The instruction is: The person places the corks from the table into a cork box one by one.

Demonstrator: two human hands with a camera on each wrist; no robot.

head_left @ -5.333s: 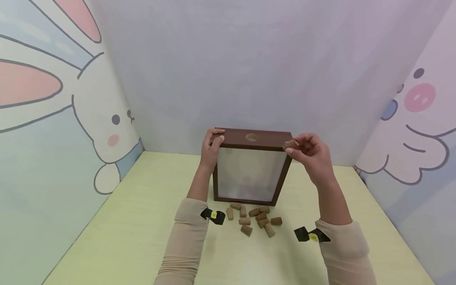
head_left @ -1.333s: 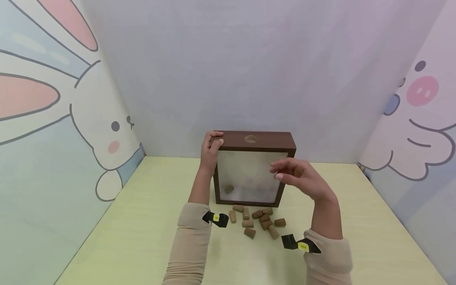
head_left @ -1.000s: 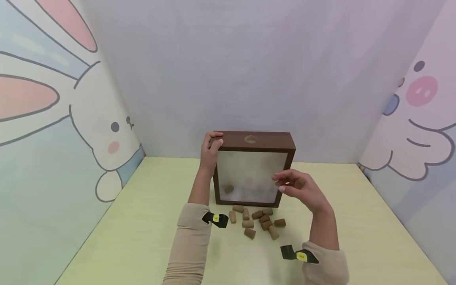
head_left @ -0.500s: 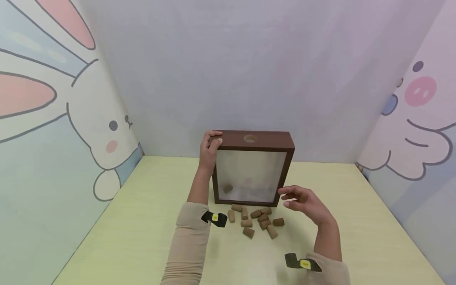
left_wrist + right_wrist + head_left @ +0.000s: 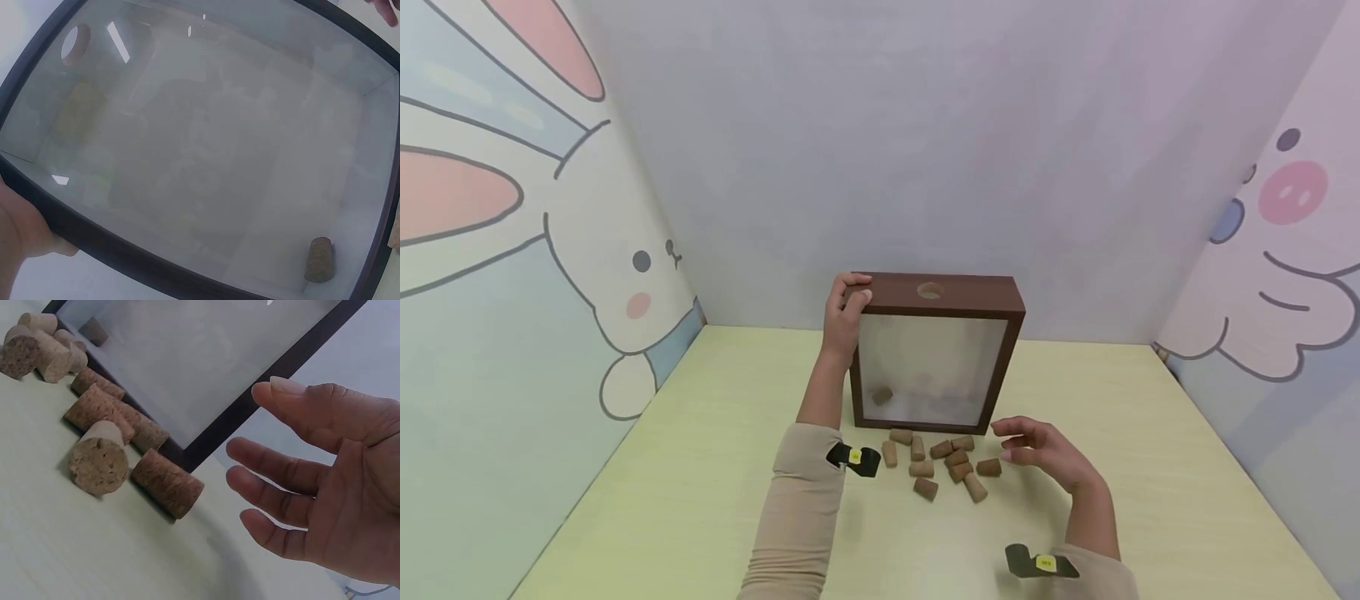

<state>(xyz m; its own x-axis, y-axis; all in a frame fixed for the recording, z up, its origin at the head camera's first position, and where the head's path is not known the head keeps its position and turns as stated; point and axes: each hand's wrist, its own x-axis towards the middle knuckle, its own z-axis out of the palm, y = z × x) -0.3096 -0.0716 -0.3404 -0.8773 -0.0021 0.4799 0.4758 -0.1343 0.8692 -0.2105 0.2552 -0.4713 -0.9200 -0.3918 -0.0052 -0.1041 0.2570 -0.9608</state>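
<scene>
A dark brown display box with a clear front pane stands upright on the table, a round hole in its top. My left hand grips its top left corner, thumb on the top. Behind the pane, one cork rests at the bottom, toward the left in the head view. Several loose corks lie on the table before the box. My right hand hovers just right of the rightmost cork, apart from it. Its fingers are loosely bent and hold nothing.
The pale yellow-green table is bounded by a plain back wall. Side walls carry a cartoon rabbit on the left and a pink-snouted figure on the right.
Earlier my right hand held a cork by the box's top right corner; a cork now lies inside. That hand, unloaded, has moved down to the loose corks. My left hand has stayed put.
</scene>
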